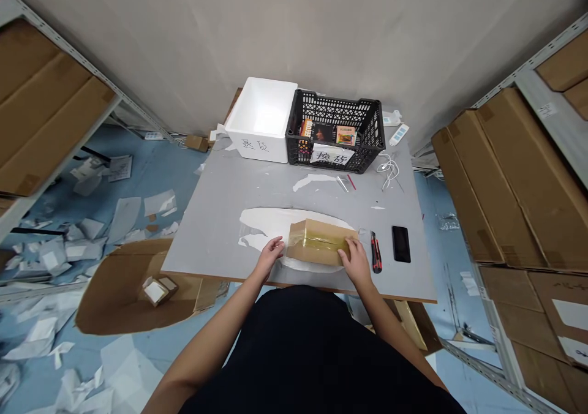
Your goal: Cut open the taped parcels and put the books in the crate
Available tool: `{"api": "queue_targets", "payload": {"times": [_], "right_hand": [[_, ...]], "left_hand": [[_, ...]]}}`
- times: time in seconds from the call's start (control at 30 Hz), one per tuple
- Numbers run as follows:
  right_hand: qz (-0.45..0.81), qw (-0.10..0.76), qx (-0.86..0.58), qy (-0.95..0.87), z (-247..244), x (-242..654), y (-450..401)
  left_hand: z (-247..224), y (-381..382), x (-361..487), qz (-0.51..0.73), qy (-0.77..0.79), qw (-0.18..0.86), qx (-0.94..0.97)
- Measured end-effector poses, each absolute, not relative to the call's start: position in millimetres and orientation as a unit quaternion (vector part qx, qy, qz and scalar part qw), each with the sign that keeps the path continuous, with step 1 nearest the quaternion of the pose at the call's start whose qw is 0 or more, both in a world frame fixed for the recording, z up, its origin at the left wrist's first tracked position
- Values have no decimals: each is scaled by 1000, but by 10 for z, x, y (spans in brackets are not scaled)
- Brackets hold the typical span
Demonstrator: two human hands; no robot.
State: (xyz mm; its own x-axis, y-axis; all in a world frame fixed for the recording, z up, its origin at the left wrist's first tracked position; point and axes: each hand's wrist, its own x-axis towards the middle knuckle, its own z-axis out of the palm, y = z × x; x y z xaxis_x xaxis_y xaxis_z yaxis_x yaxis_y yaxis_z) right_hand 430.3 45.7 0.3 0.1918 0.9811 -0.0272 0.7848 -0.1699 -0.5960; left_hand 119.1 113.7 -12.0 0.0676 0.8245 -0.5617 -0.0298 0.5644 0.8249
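A small cardboard box with glossy yellowish tape along its top lies on a white patch of the table in front of me. My right hand grips the box's right end, thumb on the near side and fingers over the top. Just off the box's left end is my left hand, fingers apart and nothing visible in them. To the right of my right hand lies a red and black utility knife, with a black phone beyond it.
At the table's back stand a white foam box and a black crate holding small boxes. A white cable lies at right. An open carton stands below the left edge. Shelves with cartons flank both sides; paper scraps litter the floor.
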Motion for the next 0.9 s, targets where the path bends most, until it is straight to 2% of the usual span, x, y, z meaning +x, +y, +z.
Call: {"api": "queue_targets", "payload": {"times": [0.17, 0.27, 0.37, 0.43, 0.5, 0.6, 0.77, 0.9], "right_hand": [[261, 286, -773, -503, -114, 4774, 417], [363, 344, -743, -446, -157, 4737, 474], [501, 396, -656, -402, -156, 4408, 587], [547, 419, -621, -374, -112, 4151, 662], [518, 448, -638, -352, -14, 3959, 714], [375, 471, -681, -417, 222, 3848, 734], [248, 324, -604, -684, 573, 3890, 665], [174, 265, -679, -662, 588, 3995, 585]], "left_hand": [[0, 1097, 1331, 277, 538, 724, 330], [128, 1079, 1463, 278, 469, 748, 379], [226, 1106, 1509, 321, 490, 681, 439], [270, 1143, 1457, 350, 528, 623, 459], [307, 1174, 1367, 364, 546, 594, 466], [352, 1178, 1263, 364, 544, 592, 471], [383, 1128, 1328, 372, 521, 607, 471], [339, 1133, 1451, 351, 483, 637, 488]]}}
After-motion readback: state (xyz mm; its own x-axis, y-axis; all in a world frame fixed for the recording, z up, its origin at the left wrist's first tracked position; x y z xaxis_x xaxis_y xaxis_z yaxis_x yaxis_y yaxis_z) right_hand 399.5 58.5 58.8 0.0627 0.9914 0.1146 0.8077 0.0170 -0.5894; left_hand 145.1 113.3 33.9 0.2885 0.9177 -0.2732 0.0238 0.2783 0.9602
